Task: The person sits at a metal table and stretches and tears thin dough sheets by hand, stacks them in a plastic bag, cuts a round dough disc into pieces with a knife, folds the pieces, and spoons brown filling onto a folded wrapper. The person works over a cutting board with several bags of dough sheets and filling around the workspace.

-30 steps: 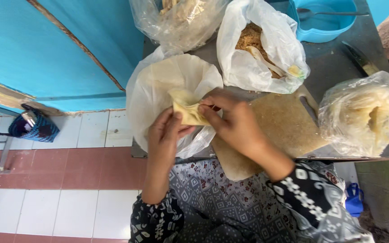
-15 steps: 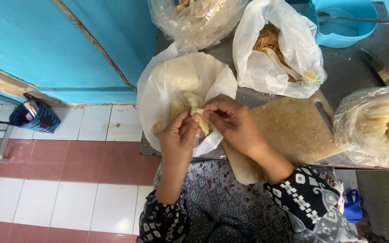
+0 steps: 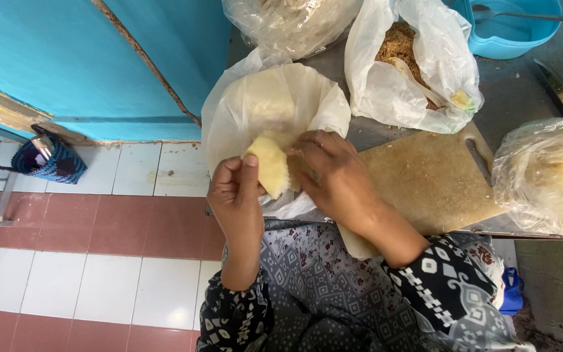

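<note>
**Both hands on a folded pale wrapper**

Head view: the left hand (image 3: pixel 237 195) has its fingers curled closed around a pale yellow, soft folded dough wrapper (image 3: pixel 270 166), thumb pressed to its edge. The right hand (image 3: pixel 333 176) lays bent fingers on the wrapper's other side, partly closed on it. The wrapper sits just above a white plastic bag of round wrapper sheets (image 3: pixel 275 104) at the edge of the grey surface (image 3: pixel 522 91). Beside it lie a brown wooden cutting board (image 3: pixel 425 176), a white bag of brown shredded filling (image 3: pixel 405 58) and a blue plastic bowl (image 3: pixel 516 29).
</note>
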